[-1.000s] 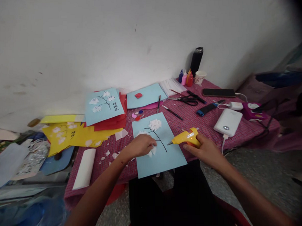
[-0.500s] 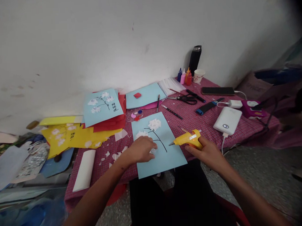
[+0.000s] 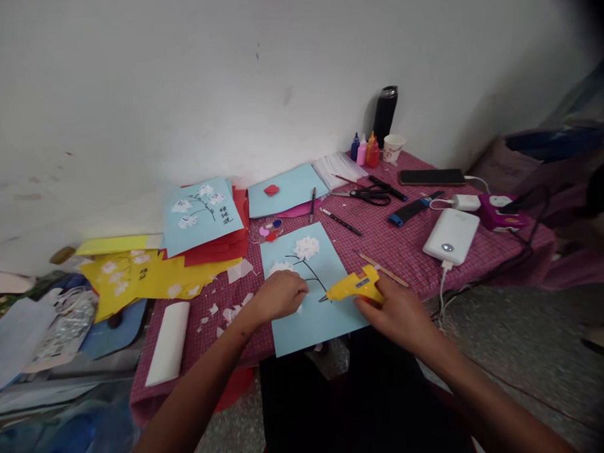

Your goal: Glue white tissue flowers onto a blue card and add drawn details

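A blue sheet (image 3: 306, 330) overhangs the desk's (image 3: 408, 255) near edge, so a bump could shift it. At the sheet's right, the right hand (image 3: 393, 309) has its grip wrapped round a glue gun (image 3: 345, 288); the tip, above the sheet, might burn the left hand (image 3: 284, 295), also over it, if either slips. Whether the left grip holds anything, I cannot tell. Beyond the sheet, a marker (image 3: 340, 221) could roll if knocked.

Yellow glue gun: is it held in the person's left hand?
No, the right hand grips the glue gun, while the left hand is over the blue sheet.
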Action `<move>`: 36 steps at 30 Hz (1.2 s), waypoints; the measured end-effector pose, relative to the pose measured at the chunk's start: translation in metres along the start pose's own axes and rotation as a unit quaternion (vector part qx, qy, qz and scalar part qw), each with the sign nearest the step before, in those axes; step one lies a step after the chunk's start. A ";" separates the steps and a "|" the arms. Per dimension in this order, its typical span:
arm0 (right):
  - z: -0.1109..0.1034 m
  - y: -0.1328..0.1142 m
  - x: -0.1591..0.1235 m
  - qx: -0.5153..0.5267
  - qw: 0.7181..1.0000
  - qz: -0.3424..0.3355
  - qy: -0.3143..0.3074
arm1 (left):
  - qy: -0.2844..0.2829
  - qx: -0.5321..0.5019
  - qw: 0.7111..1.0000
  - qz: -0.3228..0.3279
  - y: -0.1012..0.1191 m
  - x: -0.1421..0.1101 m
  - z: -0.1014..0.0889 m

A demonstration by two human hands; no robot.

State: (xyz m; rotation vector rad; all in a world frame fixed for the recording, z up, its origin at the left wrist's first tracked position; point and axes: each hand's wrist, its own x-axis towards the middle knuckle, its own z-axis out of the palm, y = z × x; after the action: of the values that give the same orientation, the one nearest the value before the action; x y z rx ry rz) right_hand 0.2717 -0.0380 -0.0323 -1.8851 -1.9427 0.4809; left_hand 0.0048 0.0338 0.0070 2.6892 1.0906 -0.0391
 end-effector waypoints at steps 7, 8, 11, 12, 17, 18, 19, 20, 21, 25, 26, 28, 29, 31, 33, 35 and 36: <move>0.015 -0.031 0.000 -0.091 0.995 -0.041 -0.015 | 0.006 -0.004 1.000 -0.028 -0.001 -0.002 -0.002; 0.016 -0.033 0.001 -0.100 0.994 -0.044 -0.012 | 0.006 -0.004 1.000 -0.030 -0.002 -0.002 -0.002; 0.020 -0.038 0.003 -0.123 0.991 -0.049 -0.007 | 0.005 -0.002 0.999 -0.035 -0.004 -0.004 -0.001; 0.021 -0.039 0.004 -0.128 0.990 -0.052 -0.007 | 0.005 -0.002 0.999 -0.037 -0.004 -0.004 -0.001; 0.025 -0.043 0.006 -0.140 0.988 -0.061 -0.007 | 0.000 -0.002 0.999 -0.044 -0.004 -0.005 -0.002; 0.025 -0.044 0.007 -0.141 0.988 -0.061 -0.008 | -0.002 -0.002 0.999 -0.045 -0.004 -0.006 -0.003; 0.025 -0.045 0.007 -0.142 0.988 -0.062 -0.009 | -0.004 -0.002 0.999 -0.045 -0.005 -0.006 -0.003; 0.025 -0.045 0.007 -0.142 0.988 -0.064 -0.011 | -0.007 -0.002 0.999 -0.044 -0.005 -0.006 -0.003; 0.026 -0.046 0.007 -0.142 0.988 -0.065 -0.013 | -0.009 -0.002 0.999 -0.044 -0.005 -0.006 -0.002; 0.027 -0.047 0.007 -0.142 0.987 -0.069 -0.012 | -0.018 -0.002 0.999 -0.042 -0.007 -0.006 -0.001; 0.028 -0.048 0.007 -0.141 0.988 -0.069 -0.010 | -0.021 -0.002 0.999 -0.042 -0.008 -0.005 -0.001; 0.029 -0.049 0.007 -0.139 0.988 -0.069 -0.007 | -0.023 -0.001 0.999 -0.043 -0.008 -0.005 -0.001; 0.030 -0.049 0.007 -0.139 0.988 -0.069 -0.006 | -0.025 -0.001 0.999 -0.044 -0.008 -0.004 -0.001; 0.031 -0.050 0.007 -0.140 0.988 -0.069 -0.005 | -0.027 0.000 0.999 -0.045 -0.008 -0.004 -0.001; 0.031 -0.051 0.008 -0.139 0.988 -0.072 -0.006 | -0.029 0.001 0.999 -0.046 -0.007 -0.004 -0.001; 0.031 -0.051 0.008 -0.136 0.988 -0.076 -0.010 | -0.030 0.002 0.998 -0.046 -0.007 -0.004 -0.002; 0.031 -0.051 0.008 -0.135 0.988 -0.078 -0.011 | -0.031 0.002 0.998 -0.046 -0.007 -0.004 -0.002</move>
State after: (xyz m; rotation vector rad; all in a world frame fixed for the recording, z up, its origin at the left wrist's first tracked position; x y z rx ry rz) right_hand 0.2122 -0.0311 -0.0337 -1.8682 -2.2431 0.2006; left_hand -0.0029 0.0362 0.0082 2.6209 1.1954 -0.1393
